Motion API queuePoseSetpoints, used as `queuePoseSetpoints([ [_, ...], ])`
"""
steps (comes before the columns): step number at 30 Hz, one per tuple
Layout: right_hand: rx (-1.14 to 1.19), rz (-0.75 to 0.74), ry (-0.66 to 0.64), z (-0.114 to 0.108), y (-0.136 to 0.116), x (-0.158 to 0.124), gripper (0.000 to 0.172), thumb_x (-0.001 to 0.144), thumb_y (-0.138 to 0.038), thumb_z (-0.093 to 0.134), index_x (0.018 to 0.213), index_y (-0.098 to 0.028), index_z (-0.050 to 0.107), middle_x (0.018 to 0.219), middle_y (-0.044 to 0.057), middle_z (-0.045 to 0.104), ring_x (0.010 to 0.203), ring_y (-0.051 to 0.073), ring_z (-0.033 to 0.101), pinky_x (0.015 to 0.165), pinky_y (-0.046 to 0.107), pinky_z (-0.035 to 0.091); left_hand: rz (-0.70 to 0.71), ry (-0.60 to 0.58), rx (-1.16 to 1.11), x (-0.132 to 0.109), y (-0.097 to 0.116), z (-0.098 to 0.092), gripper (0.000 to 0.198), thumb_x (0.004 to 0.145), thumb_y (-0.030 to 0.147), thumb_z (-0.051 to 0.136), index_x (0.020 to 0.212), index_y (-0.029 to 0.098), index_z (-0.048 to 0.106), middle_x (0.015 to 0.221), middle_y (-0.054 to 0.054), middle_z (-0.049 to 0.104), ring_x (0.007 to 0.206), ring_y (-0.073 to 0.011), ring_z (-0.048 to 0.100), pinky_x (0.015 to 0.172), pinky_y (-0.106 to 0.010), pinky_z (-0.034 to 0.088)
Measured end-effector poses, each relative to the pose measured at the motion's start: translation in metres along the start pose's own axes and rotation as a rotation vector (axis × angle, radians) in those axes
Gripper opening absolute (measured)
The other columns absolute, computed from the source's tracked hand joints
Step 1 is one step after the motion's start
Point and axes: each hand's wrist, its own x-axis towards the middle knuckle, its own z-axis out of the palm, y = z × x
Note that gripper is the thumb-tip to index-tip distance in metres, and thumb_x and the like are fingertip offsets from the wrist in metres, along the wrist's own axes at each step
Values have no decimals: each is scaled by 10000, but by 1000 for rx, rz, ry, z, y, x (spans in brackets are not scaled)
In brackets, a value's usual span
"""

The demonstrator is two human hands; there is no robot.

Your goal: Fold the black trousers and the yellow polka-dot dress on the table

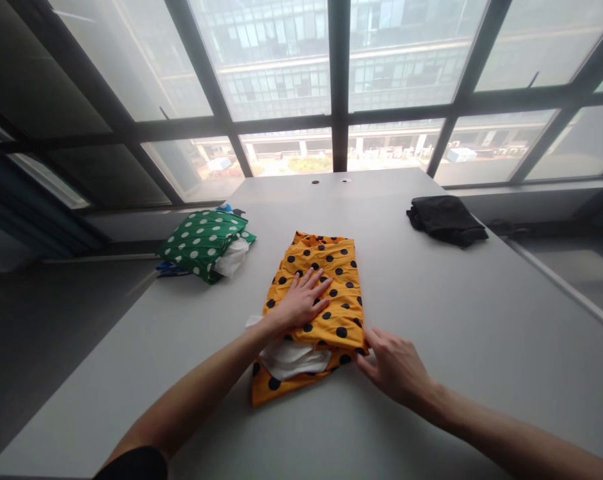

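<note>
An orange garment [339, 303] with black polka dots lies folded in the middle of the table, its kind hidden by the folds. White cloth [291, 360] shows between its layers near the front, and a lower flap sticks out toward me at the left. My left hand [305, 297] rests flat on top of the garment with its fingers spread. At the garment's near right corner is my right hand [394, 363], thumb and fingers around the edge of the fabric; the fingertips are partly hidden.
On the white table [476, 347], a folded green cloth [201, 240] with white dots lies at the left, with white and blue fabric around it. A folded black cloth [446, 220] lies at the right edge. Large windows [281, 60] stand beyond the table's far end.
</note>
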Motion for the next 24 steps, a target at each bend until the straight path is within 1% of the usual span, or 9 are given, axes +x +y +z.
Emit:
queuePoseSetpoints([
  [3, -4, 16, -30, 0, -1, 5, 60, 932, -280, 613, 932, -220, 620, 941, 37, 727, 839, 212, 698, 660, 290, 383, 10, 26, -3, 20, 7, -15, 555, 1041, 468, 498, 1565, 285, 481, 1712, -98, 302, 1595, -367, 197, 1258, -659, 188],
  [5, -15, 28, -44, 1, -4, 8, 56, 925, -267, 616, 948, -218, 629, 961, 46, 737, 848, 212, 707, 656, 283, 377, 53, 81, 0, 43, 15, -23, 488, 1053, 385, 469, 1526, 278, 523, 1695, -79, 345, 1588, -332, 234, 1278, -615, 182],
  [7, -30, 39, -60, 1, -7, 8, 73, 928, -265, 617, 973, -214, 641, 980, 57, 746, 857, 218, 716, 656, 282, 384, 136, 101, 1, 71, 23, -26, 465, 1070, 351, 416, 1513, 273, 535, 1677, -66, 384, 1584, -302, 252, 1292, -583, 161],
  [10, -38, 56, -85, 3, -10, 6, 84, 936, -263, 623, 991, -211, 660, 977, 66, 762, 864, 228, 730, 664, 286, 408, 251, 46, 16, 111, 28, -18, 496, 1092, 416, 366, 1541, 260, 511, 1674, -77, 391, 1588, -309, 234, 1293, -595, 96],
  [13, -38, 65, -106, 4, -13, 1, 69, 945, -248, 621, 960, -215, 680, 950, 66, 773, 843, 226, 739, 663, 286, 426, 238, -34, 15, 136, 20, -3, 564, 1087, 505, 357, 1580, 253, 467, 1686, -91, 366, 1594, -338, 205, 1277, -635, 78],
  [15, -51, 47, -118, 6, -14, -3, 83, 951, -226, 610, 940, -214, 691, 928, 70, 774, 829, 224, 741, 659, 283, 434, 186, -43, -1, 143, 13, 6, 591, 1085, 535, 338, 1599, 261, 439, 1699, -81, 340, 1602, -341, 173, 1273, -640, 85],
  [19, -133, -17, -160, 11, -19, -8, 186, 951, -120, 540, 941, -183, 715, 887, 103, 765, 794, 230, 739, 645, 286, 441, 156, 11, -24, 145, 2, 18, 616, 1088, 564, 284, 1612, 270, 422, 1709, -53, 320, 1612, -326, 134, 1286, -607, 73],
  [22, -163, -30, -193, 14, -24, -9, 238, 941, -79, 508, 957, -167, 728, 878, 116, 765, 772, 235, 738, 626, 289, 435, 159, 17, -19, 146, 1, 20, 616, 1087, 565, 279, 1610, 276, 425, 1709, -39, 321, 1613, -322, 131, 1293, -593, 58],
  [24, -157, -26, -209, 11, -26, -11, 229, 946, -101, 517, 981, -163, 734, 884, 118, 771, 777, 241, 742, 625, 291, 431, 155, -1, -10, 148, 3, 17, 617, 1088, 560, 280, 1615, 271, 416, 1713, -40, 314, 1613, -325, 124, 1293, -597, 57],
])
